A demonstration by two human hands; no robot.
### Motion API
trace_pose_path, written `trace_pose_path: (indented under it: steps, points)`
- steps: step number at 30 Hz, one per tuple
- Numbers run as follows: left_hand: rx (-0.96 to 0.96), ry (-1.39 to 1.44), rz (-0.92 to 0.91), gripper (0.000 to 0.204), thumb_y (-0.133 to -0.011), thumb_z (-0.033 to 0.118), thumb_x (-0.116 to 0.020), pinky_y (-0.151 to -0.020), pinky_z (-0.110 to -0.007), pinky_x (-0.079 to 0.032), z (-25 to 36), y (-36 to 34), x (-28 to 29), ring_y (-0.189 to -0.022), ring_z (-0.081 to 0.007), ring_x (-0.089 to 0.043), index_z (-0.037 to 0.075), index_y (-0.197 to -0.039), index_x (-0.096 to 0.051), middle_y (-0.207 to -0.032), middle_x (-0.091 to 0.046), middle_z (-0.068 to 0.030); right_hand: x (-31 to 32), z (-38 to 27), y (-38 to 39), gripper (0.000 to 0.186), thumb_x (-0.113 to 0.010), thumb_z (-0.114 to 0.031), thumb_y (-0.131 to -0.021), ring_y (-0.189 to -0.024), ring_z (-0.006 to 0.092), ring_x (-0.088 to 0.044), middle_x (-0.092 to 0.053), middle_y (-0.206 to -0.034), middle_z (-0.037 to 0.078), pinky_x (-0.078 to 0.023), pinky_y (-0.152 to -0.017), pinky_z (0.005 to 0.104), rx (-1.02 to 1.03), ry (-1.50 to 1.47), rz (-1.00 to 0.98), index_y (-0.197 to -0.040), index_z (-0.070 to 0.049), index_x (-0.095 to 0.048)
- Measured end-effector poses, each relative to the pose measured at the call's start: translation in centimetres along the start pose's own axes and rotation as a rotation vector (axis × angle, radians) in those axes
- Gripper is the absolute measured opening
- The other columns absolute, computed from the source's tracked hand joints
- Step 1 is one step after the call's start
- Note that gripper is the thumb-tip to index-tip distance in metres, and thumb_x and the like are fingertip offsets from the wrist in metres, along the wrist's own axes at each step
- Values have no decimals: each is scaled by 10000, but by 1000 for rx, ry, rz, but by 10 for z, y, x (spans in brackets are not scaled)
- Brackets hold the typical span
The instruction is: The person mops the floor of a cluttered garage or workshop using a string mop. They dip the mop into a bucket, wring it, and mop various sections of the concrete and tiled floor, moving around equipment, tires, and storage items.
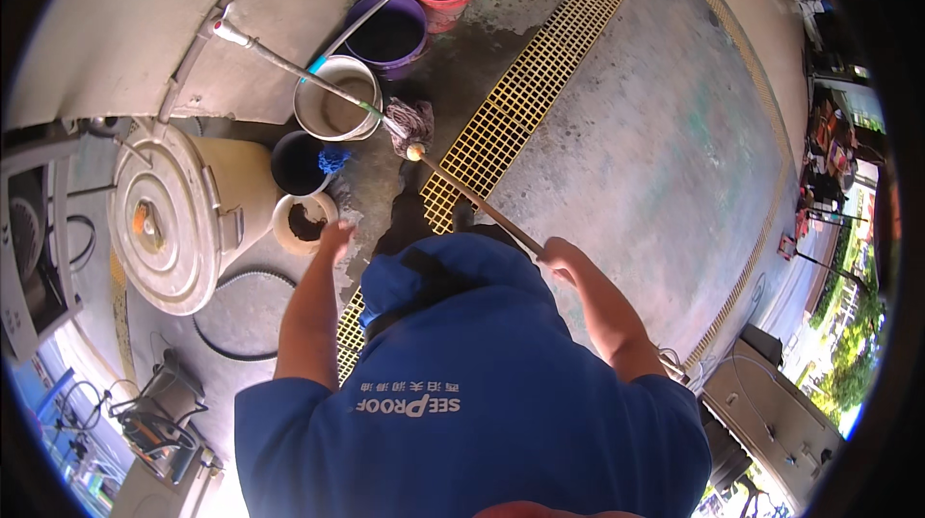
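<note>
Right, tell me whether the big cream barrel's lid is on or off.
On: the round lid spans the top of the barrel, hiding its inside.

Matt, wood-like pole; rough, shaggy cloth mop head; smooth plastic purple bucket and red bucket; dull, scuffed plastic lid; worn concrete-like floor, faintly glossy; matt cloth shirt
</note>
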State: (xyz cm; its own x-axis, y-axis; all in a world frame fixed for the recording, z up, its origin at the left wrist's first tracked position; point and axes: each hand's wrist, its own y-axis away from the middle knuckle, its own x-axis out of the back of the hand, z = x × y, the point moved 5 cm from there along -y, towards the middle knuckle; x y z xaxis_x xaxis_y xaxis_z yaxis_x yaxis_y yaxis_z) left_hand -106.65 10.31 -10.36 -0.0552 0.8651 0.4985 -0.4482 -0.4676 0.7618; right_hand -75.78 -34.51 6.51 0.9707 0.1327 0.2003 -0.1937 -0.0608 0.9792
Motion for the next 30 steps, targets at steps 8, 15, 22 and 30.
trace_pose_path:
  steps: [8,15,22,30]
  points:
    - [-1,85,-34,313,-771,274,-676,-690,-320,-482,-101,168,-108,-787,-161,-622,46,-984,-656,-855,-676,-90,-21,-14,-61,289,-527,-160,-756,-488,284,-588,-592,-637,190,-489,-419,400,146,-160,154,-820,115,-588]
    - [95,329,134,344,-774,293,-662,-706,-327,-490,-126,229,-126,-777,-186,-636,30,-995,-646,-861,-674,-117,-16,40,2,296,-584,-314,-827,-446,149,-488,-510,-576,50,-415,-389,314,251,-304,41,-794,-21,-559]
    - [186,443,75,334,-801,315,-610,-752,-352,-497,-111,175,-104,-837,-251,-633,27,-966,-639,-905,-656,-151,-73,106,-28,330,-572,-347,-875,-435,125,-408,-445,-520,1,-355,-405,298,15,-656,-76,-651,-109,-531]
    - [-53,237,245,416,-811,346,-601,-798,-353,-485,-75,147,-36,-934,-259,-629,53,-1107,-596,-996,-652,-165,-73,34,-16,415,-549,-374,-874,-386,175,-475,-496,-517,68,-401,-371,330,179,-448,49,-685,-5,-543]
